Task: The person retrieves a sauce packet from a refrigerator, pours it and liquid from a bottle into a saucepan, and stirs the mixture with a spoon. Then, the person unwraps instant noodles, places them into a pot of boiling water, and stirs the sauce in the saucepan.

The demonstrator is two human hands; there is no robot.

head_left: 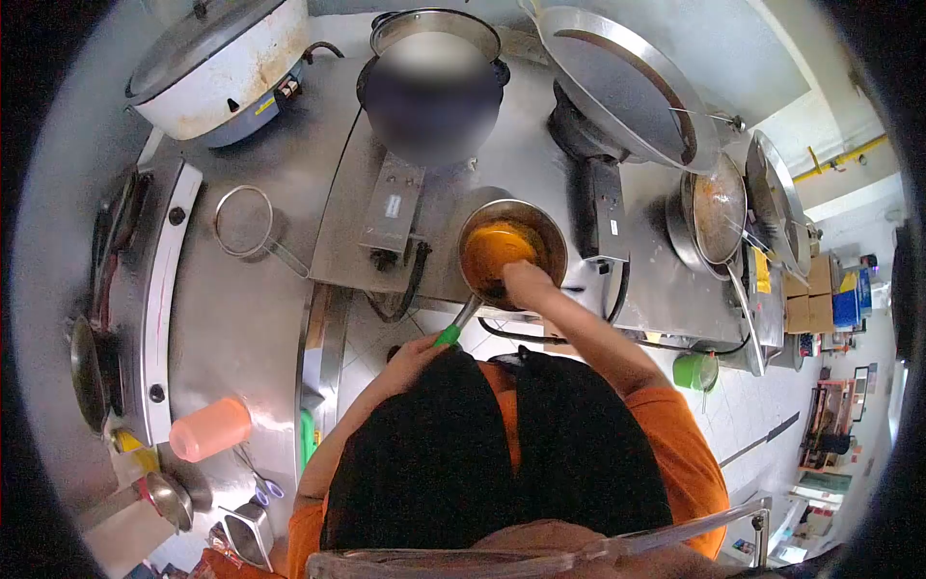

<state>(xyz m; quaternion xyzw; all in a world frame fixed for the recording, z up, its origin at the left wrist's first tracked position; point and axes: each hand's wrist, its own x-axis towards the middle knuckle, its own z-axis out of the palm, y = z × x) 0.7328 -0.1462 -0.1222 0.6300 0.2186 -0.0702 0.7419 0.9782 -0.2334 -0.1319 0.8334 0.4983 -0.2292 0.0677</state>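
Note:
A metal saucepan (557, 253) with a green-ended handle (449, 334) rests at the front edge of the steel counter. Thick orange liquid (500, 245) covers part of its inside. My left hand (413, 359) is closed around the green handle. My right hand (528, 284) reaches down into the pan with its fingers curled at the liquid's edge. Something dark shows beside those fingers, but what they grip is hidden.
Behind the pan stand a large pot (434, 106) and a wide wok (627, 87). A strainer (244, 222) lies to the left, with a pink plastic cup (210, 429) and scissors (262, 482) nearer me. Several pans (719, 207) stand at right. Hoses hang along the counter's front.

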